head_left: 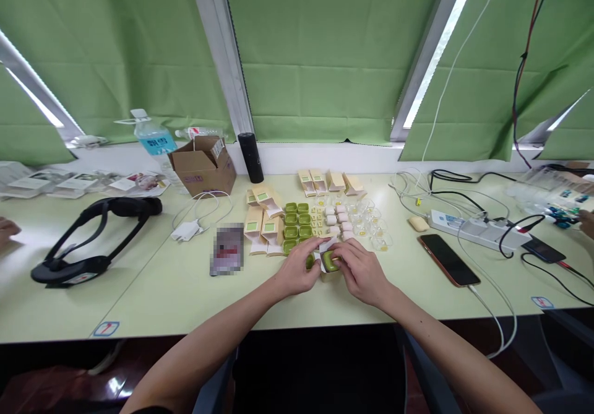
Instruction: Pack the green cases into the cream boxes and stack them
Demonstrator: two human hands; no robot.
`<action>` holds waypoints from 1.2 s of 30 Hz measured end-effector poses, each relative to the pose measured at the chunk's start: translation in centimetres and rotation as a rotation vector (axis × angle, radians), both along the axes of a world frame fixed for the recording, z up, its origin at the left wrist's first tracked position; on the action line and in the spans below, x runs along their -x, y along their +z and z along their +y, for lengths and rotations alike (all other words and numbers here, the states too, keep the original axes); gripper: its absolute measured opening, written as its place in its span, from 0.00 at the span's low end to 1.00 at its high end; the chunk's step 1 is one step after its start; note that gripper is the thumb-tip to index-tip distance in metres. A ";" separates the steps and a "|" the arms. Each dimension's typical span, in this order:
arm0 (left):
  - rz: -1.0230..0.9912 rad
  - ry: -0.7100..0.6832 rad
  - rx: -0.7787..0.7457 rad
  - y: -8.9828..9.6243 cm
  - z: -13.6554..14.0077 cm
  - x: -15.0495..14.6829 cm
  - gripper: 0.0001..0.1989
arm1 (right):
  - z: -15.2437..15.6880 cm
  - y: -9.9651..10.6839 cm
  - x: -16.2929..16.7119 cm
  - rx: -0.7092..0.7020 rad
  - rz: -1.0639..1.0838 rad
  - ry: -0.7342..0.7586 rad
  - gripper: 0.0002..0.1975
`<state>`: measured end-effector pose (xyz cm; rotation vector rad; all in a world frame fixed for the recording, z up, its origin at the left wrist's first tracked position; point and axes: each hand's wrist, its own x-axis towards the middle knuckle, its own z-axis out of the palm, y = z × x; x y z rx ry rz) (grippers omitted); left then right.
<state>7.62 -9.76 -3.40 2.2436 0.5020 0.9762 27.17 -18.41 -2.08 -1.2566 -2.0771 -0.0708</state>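
Note:
Close to the table's front edge, a small cream paper box (330, 276) stands between my hands with its white top flap raised. Inside its mouth shows a small glossy green container (331, 260). My left hand (299, 268) is closed, thumb and fingers on the box's left side and flap. My right hand (362, 269) is closed at the box's right side, fingertips at the green container's edge. Just beyond are several more green containers (291, 219) in rows, small yellowish pieces (316, 213), white and pink rounded pieces (343, 218) and clear plastic cups (380, 241).
Flattish open cream boxes (253, 225) lie left of the rows, others (336, 181) behind. A phone (449, 259), power strip (477, 228) and cables lie right. At left are a pixelated packet (227, 250), a black headset (99, 241) and a cardboard box (204, 166). Other people's hands show at both sides.

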 end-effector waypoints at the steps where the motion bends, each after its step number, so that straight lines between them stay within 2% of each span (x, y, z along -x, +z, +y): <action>1: -0.003 -0.005 0.001 0.0 0.0 0.0 0.31 | 0.1 -0.1 0.1 -0.013 0.024 -0.012 0.08; 6: -0.010 -0.014 0.043 0.0 0.3 0.1 0.31 | 0.4 -0.3 0.8 -0.031 0.057 -0.104 0.07; 14: -0.011 -0.020 0.081 0.0 0.3 0.0 0.27 | 0.6 0.1 0.8 0.122 0.104 -0.143 0.08; 16: -0.024 -0.030 0.097 0.0 0.4 0.1 0.24 | 0.6 0.2 0.5 0.152 0.200 -0.108 0.08; 19: -0.052 -0.047 0.106 0.2 0.5 0.1 0.17 | 0.5 0.2 -0.3 0.182 0.477 -0.077 0.08; 23: -0.074 0.026 0.087 0.5 0.3 -0.2 0.10 | 0.6 -0.3 -1.2 0.234 0.720 -0.135 0.05; 27: -0.071 0.105 0.114 0.4 -0.1 -0.9 0.04 | 1.0 -1.0 -1.0 0.284 0.742 -0.145 0.14; 32: -0.066 0.101 0.199 -0.2 -0.4 -1.5 0.13 | 1.3 -1.4 0.0 0.336 0.690 -0.112 0.18; 36: -0.024 0.129 0.131 0.0 -0.4 -1.6 0.14 | 1.2 -1.3 0.3 0.275 0.617 -0.106 0.16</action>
